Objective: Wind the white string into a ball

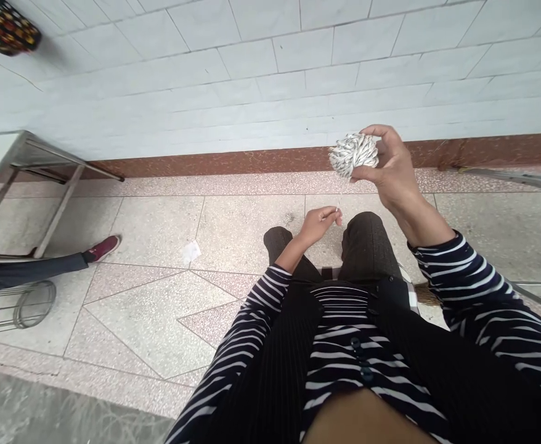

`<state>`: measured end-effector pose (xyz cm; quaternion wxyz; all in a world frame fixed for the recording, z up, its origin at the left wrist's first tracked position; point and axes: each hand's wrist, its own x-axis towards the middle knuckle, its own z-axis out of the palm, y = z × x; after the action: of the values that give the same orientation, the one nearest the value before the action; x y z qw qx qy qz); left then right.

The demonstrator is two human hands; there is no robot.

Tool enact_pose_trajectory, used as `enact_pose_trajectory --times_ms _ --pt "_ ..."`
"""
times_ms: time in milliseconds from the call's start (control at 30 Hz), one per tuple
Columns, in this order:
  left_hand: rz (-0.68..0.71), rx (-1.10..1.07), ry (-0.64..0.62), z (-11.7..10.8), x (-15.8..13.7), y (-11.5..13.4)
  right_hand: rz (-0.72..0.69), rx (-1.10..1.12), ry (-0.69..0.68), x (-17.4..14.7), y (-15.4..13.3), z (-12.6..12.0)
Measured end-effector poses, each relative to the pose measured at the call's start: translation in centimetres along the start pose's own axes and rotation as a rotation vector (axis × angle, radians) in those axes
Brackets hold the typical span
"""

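A ball of whitish twisted cord [352, 155] with dark flecks is held up in my right hand [394, 166], the thumb below it and the fingers behind and above. From the ball's underside a thin strand of cord [339, 198] runs down to my left hand [317, 224]. That hand pinches the strand between thumb and fingertips, above and between my knees. A small tangled bit of similar cord [288, 218] shows near my left knee; what it rests on is hard to tell.
A white tiled wall [261, 68] with a reddish-brown skirting stands ahead. At left are a metal-framed table [62, 206], another person's leg and dark red shoe [104, 248], and a round wire stool [34, 305]. White paper [190, 252] lies on the floor. Metal bars [513, 177] show at right.
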<state>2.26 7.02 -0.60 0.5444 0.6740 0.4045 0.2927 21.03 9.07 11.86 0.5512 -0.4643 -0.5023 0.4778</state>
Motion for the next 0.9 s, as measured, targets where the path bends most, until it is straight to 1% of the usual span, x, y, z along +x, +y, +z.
enact_pose_trajectory --times_ms 100,167,233,267,333,400,467,533,567,600,633,700,800,900 --pt "-0.069 0.066 0.012 0.0 -2.4 0.0 -0.053 -0.158 0.066 1.7 2.6 -2.2" --pt "-0.073 0.173 0.009 -0.6 -3.3 0.3 -0.080 -0.313 0.101 2.5 5.4 -3.3" --pt "-0.047 0.332 -0.002 -1.3 -3.5 1.0 -0.093 -0.469 0.116 2.7 8.6 -3.8" --pt "-0.029 0.416 -0.009 -1.8 -3.2 1.3 -0.090 -0.550 0.107 2.5 10.1 -3.8" --pt "0.009 0.568 -0.014 -2.8 -2.1 1.8 -0.027 -0.669 0.064 1.8 12.5 -3.3" --pt "0.057 0.669 -0.009 -3.9 -0.7 2.0 0.068 -0.677 -0.059 0.5 13.8 -2.5" --pt "0.124 0.717 -0.020 -5.0 0.5 1.8 0.243 -0.536 -0.259 -0.8 14.0 -1.9" --pt "0.192 0.706 -0.058 -5.9 1.4 1.5 0.454 -0.277 -0.443 -2.1 13.4 -1.6" --pt "0.212 0.680 -0.079 -6.2 1.6 1.3 0.539 -0.140 -0.493 -2.7 12.9 -1.5" --pt "0.220 0.648 -0.090 -6.3 1.8 1.0 0.593 -0.018 -0.509 -3.1 12.3 -1.5" --pt "0.213 0.613 -0.091 -6.3 1.8 0.7 0.615 0.078 -0.499 -3.6 11.7 -1.5" --pt "0.171 0.538 -0.068 -5.9 1.8 0.0 0.604 0.202 -0.446 -4.4 10.5 -1.4" --pt "0.108 0.394 -0.011 -5.0 1.6 -1.5 0.546 0.324 -0.388 -5.2 8.9 -1.2" --pt "0.054 0.288 0.043 -4.2 1.5 -2.9 0.484 0.385 -0.364 -5.3 7.4 -1.3"
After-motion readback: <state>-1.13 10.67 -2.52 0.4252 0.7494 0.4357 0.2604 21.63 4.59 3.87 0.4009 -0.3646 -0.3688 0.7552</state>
